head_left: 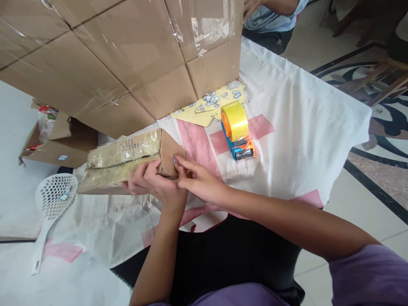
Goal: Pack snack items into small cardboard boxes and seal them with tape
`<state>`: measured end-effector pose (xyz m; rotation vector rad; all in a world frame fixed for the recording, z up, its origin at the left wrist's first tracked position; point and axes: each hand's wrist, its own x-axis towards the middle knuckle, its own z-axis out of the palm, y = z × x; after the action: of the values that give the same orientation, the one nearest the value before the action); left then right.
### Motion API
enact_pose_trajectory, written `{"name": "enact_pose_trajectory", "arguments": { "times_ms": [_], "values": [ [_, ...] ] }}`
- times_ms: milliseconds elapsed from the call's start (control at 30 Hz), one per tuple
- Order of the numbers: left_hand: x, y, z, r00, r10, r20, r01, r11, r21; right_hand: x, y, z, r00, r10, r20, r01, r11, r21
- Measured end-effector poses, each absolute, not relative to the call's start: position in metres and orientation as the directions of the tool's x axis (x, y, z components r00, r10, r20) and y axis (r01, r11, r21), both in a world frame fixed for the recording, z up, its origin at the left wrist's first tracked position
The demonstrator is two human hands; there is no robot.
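A long cardboard box (124, 149), its seam covered with clear tape, lies on the cloth in front of me. My left hand (151, 180) is closed around its near side, fingers wrapped over the taped top. At the box's right end, my right hand (199, 180) is closed with its fingertips bent against the cardboard near the lower corner. A tiny pale spot shows at the index fingertip; I cannot make out whether it is a label or a nail. To the right stands a tape dispenser (244, 148), blue and orange, with a yellow tape roll (239, 121).
Large taped cartons (127, 55) are stacked at the back. Yellow patterned sheets (210, 104) lie at their foot. On the left are an open carton (60, 144) and a white slotted spoon (55, 199). Another person's hand (251, 7) touches the stack's far right side.
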<state>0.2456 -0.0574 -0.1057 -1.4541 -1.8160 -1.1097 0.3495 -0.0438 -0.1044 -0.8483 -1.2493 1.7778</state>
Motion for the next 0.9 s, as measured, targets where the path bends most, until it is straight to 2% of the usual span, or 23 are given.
{"name": "enact_pose_trajectory", "arguments": {
  "times_ms": [167, 400, 567, 733, 900],
  "values": [
    [0.248, -0.056, -0.103, -0.303, 0.497, 0.813, 0.949, 0.077, 0.306, 0.347, -0.037, -0.107, -0.474, 0.877, -0.084, -0.256, -0.228, -0.939],
    [0.245, -0.058, -0.100, -0.249, 0.529, 0.811, 0.962, 0.039, 0.270, 0.349, -0.029, -0.102, -0.523, 0.851, -0.051, -0.289, -0.234, -0.928],
    [0.241, -0.056, -0.105, -0.239, 0.508, 0.827, 0.962, 0.008, 0.274, 0.352, -0.025, -0.101, -0.493, 0.867, -0.070, -0.282, -0.236, -0.930],
    [0.239, -0.055, -0.107, -0.267, 0.525, 0.808, 0.957, 0.046, 0.286, 0.354, -0.024, -0.100, -0.407, 0.910, -0.081, -0.255, -0.199, -0.946],
    [0.242, -0.056, -0.106, -0.268, 0.508, 0.819, 0.958, 0.046, 0.285, 0.351, -0.027, -0.102, -0.462, 0.885, -0.053, -0.318, -0.221, -0.922]
  ]
}}
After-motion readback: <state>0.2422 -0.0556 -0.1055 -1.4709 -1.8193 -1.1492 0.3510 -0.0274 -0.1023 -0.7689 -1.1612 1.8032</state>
